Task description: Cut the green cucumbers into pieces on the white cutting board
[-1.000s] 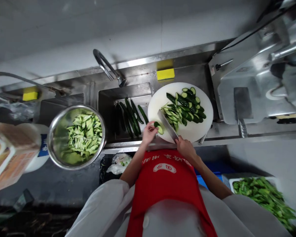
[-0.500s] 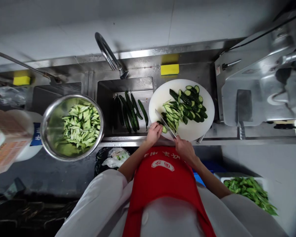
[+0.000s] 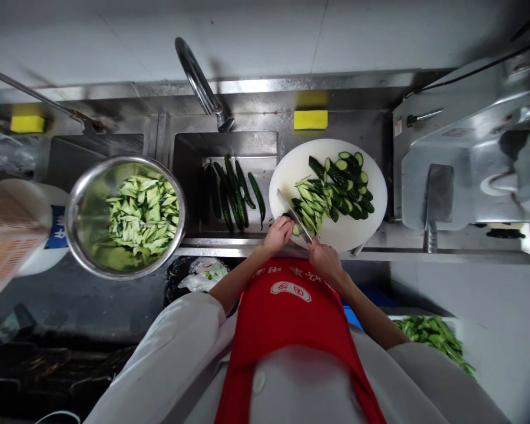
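While the right hand (image 3: pixel 325 258) grips the knife (image 3: pixel 294 214), the left hand (image 3: pixel 279 234) pins a cucumber piece (image 3: pixel 296 231) at eight o'clock on the cutting board (image 3: pixel 352 235). Likely light, firm and slippery-skinned, it seems best held from above, clear of the knife.

Chars (image 3: pixel 291 290) on apron (image 3: pixel 287 327) & blue lbl (image 3: pixel 57 227) unreadable.

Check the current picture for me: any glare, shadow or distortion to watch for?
Head view: glare whitens part of the steel backsplash behind the sink; shadow darkens the sink's left side, muddying the leftmost cucumbers; the plastic basket looks stretched at the left edge; the knife reads clearly.
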### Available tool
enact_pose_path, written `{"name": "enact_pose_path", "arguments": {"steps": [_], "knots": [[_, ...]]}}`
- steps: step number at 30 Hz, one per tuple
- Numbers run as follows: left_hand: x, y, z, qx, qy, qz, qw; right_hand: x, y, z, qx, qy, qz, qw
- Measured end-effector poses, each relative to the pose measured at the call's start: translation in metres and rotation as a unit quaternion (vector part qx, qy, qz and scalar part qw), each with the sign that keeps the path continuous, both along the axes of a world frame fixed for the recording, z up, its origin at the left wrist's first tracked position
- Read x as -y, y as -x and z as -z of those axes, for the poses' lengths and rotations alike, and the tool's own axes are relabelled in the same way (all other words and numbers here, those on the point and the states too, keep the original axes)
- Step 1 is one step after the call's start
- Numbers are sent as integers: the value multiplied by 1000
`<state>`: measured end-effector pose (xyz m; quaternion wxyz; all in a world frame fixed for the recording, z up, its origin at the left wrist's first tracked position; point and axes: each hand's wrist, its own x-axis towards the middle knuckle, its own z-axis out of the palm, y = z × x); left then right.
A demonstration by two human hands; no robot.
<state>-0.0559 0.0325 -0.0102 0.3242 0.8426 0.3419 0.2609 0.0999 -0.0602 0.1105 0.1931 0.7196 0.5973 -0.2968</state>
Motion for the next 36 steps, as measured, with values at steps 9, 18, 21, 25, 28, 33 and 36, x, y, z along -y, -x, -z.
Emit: {"name": "enact_pose_path", "arguments": {"steps": [9,18,21,25,28,33,36], "knots": [[1,6,-3,40,65,-17,997,-9,5,-1,-11,2,15,1000],[3,9,4,55,81,-13,995,-7,9,-3,2,-3,10,1000],[3,7,3,53,84,-20,995,-7,10,-4,-2,4,6,1000],[4,8,2,61,87,-23,994,-8,10,-2,7,-3,8,1000],[6,11,0,74,98,-30,992,-9,11,1,5,3,8,1000],[6,13,0,70,108,-38,991,-8,12,0,5,-7,-2,1000],[6,12,2,72,87,-27,993,-8,13,0,6,-6,-3,1000]]}}
